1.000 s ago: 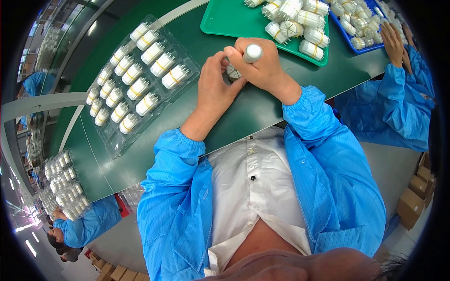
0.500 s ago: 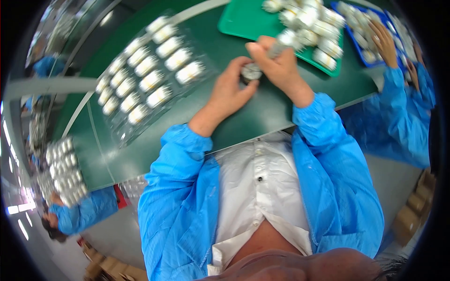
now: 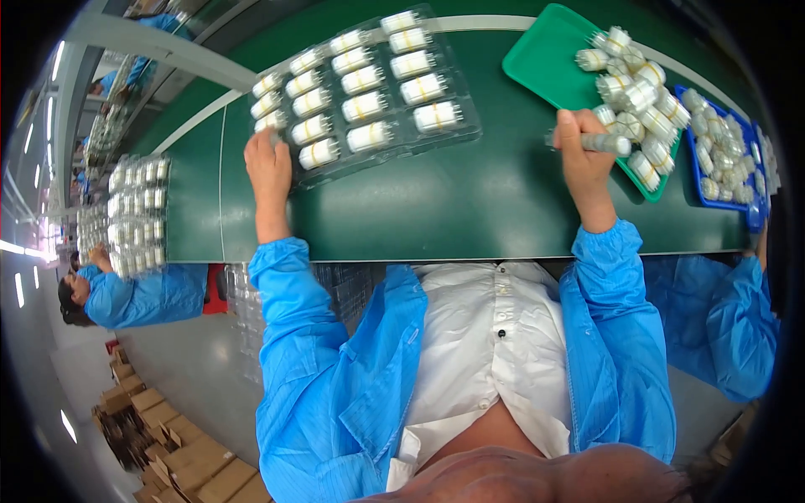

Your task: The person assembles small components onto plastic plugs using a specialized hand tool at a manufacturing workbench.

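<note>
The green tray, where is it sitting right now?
In the head view the green tray lies on the green belt, upper right, between the clear blister tray and a blue tray, just beyond the right hand.

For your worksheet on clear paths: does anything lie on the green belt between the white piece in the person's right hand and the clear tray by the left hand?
Nothing visible does. The right hand grips a white piece at the green tray. The belt is bare between it and the clear tray, whose near corner the left hand touches.
</note>
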The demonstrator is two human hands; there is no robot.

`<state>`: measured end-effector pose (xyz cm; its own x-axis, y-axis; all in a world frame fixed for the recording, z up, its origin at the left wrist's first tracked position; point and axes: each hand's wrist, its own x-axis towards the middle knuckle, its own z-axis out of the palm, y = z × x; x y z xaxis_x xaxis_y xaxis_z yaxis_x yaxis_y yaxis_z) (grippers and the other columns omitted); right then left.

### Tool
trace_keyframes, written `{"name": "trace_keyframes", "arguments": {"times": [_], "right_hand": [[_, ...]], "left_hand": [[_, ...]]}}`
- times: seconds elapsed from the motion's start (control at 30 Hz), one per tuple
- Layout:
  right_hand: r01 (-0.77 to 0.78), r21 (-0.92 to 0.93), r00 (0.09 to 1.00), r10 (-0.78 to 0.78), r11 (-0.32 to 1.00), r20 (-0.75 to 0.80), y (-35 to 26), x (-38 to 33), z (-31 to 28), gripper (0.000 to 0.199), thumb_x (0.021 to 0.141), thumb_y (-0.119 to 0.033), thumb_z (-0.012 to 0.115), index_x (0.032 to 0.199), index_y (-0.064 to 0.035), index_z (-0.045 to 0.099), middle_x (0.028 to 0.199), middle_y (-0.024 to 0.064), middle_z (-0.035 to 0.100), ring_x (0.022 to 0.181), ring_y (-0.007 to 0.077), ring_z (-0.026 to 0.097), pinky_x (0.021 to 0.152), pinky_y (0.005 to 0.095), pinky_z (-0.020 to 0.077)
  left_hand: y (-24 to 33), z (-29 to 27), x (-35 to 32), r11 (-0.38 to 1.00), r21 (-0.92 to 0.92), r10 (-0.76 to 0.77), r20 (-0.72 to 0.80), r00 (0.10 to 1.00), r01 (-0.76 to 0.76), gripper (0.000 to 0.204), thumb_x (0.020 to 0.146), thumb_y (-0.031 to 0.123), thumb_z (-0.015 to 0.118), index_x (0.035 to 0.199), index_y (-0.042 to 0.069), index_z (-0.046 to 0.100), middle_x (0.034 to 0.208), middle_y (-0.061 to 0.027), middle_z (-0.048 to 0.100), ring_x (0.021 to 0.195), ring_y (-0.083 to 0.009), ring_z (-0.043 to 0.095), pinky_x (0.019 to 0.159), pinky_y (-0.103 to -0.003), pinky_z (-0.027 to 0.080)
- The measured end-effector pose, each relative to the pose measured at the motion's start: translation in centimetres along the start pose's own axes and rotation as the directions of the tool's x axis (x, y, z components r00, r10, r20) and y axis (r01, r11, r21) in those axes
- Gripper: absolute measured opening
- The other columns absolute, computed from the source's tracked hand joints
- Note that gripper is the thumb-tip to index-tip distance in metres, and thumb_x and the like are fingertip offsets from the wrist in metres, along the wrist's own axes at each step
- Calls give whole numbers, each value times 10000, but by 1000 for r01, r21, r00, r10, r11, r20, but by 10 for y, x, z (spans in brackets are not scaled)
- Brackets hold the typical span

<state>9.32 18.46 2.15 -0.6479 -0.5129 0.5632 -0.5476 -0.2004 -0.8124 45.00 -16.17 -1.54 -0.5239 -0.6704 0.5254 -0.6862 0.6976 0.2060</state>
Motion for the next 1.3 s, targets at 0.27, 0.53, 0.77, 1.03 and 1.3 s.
{"name": "trace_keyframes", "arguments": {"times": [0.27, 0.53, 0.77, 1.03, 1.3], "right_hand": [[338, -305, 938, -344, 890, 34, 2, 2, -6, 333, 831, -126, 742, 625, -77, 484, 563, 107, 482, 492, 316, 503, 456, 408, 376], [458, -189, 880, -474, 869, -46, -5, 6, -15, 261, 780, -16, 730, 630, -53, 520, 580, 80, 533, 478, 257, 529, 450, 359, 400], [467, -147, 875, -480, 872, -68, -3, 4, -16, 237, 785, -2, 725, 653, -51, 535, 599, 80, 554, 497, 266, 546, 459, 357, 411], [-4, 90, 994, 14, 996, -112, 0, -4, -15, 332, 886, -93, 706, 638, -43, 492, 544, 44, 456, 471, 125, 429, 445, 333, 334], [-236, 222, 971, 235, 946, 34, -9, -1, -3, 387, 995, -169, 618, 648, -73, 478, 580, -8, 520, 526, 51, 455, 478, 240, 367]], "left_hand": [[159, -11, 66, 980, -82, 180, -29, 983, -182, 321, 956, 141, 590, 1241, -3, 629, 1142, -197, 682, 1043, -339, 653, 907, -441, 504], [448, 104, 82, 651, -680, 573, 149, 806, -338, 420, 824, 230, 742, 1170, 42, 593, 1158, -178, 643, 1056, -309, 655, 905, -410, 528], [431, 97, 71, 603, -796, 420, 259, 870, -54, 449, 752, 210, 772, 1135, 39, 613, 1086, -164, 638, 1003, -327, 636, 880, -413, 521], [327, 33, -3, 663, -722, 507, 238, 828, -198, 383, 724, 147, 809, 1057, 34, 658, 997, -145, 648, 953, -346, 624, 834, -431, 510], [320, 44, -22, 598, -747, 515, 81, 853, -291, 478, 708, 132, 879, 1128, 48, 665, 1006, -72, 642, 779, -206, 599, 674, -306, 521]]}}
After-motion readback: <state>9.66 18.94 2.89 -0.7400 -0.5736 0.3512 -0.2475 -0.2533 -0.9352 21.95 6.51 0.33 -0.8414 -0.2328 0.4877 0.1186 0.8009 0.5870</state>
